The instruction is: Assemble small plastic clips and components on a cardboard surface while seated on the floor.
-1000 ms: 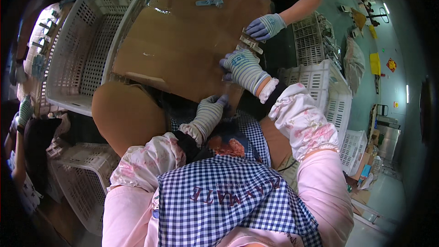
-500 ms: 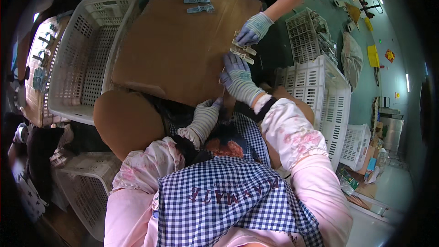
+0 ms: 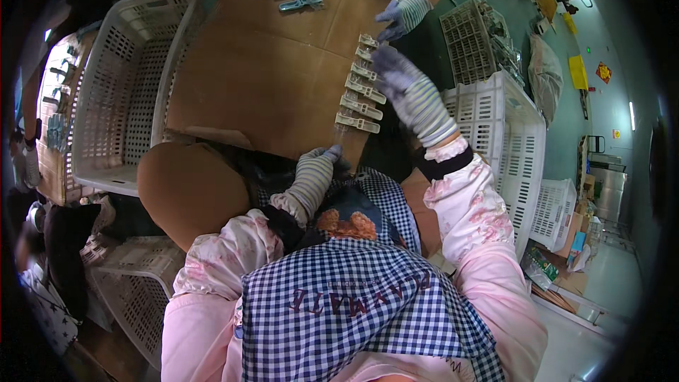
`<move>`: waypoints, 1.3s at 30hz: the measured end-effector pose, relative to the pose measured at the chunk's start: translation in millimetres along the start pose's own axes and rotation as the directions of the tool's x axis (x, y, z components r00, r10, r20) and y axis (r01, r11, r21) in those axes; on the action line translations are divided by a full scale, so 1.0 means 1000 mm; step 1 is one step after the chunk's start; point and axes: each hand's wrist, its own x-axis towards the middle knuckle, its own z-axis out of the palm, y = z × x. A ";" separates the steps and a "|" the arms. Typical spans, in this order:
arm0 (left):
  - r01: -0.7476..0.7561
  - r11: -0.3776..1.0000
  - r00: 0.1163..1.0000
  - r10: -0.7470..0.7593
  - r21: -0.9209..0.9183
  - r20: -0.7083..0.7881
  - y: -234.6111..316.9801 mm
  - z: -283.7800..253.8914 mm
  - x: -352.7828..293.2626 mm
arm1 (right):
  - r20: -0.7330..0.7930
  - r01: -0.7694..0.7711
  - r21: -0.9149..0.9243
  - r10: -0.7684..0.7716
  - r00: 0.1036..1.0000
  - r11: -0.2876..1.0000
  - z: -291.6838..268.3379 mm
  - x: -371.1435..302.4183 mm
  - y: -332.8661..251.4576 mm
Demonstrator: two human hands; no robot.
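Clips (image 3: 364,89) lying left of right hand (image 3: 408,86), seemingly being lined up; left hand (image 3: 313,173) resting by cardboard (image 3: 254,64). Cannot tell either grip. Next move probably needing light touch.

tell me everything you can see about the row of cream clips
The cream clips look like hard plastic: slim, elongated pieces with openings in their bodies. At least five lie side by side in a row along the right edge of the brown cardboard, their lengths running roughly left to right. The right hand, blurred, is at the row's far part; whether it touches a clip is unclear.
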 end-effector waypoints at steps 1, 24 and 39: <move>0.000 1.000 1.000 0.000 0.001 0.002 0.000 0.001 0.000 | -0.063 0.026 0.074 -0.021 0.998 0.997 -0.002 0.001 -0.007; -0.027 0.999 0.999 0.026 -0.031 -0.030 -0.005 0.000 0.005 | 0.287 0.259 -0.943 -0.117 0.951 -0.208 0.040 -0.068 0.067; -0.092 0.992 0.995 0.094 0.091 -0.021 -0.013 -0.007 0.013 | 0.353 0.298 -0.789 0.000 0.936 -0.538 0.044 -0.077 0.100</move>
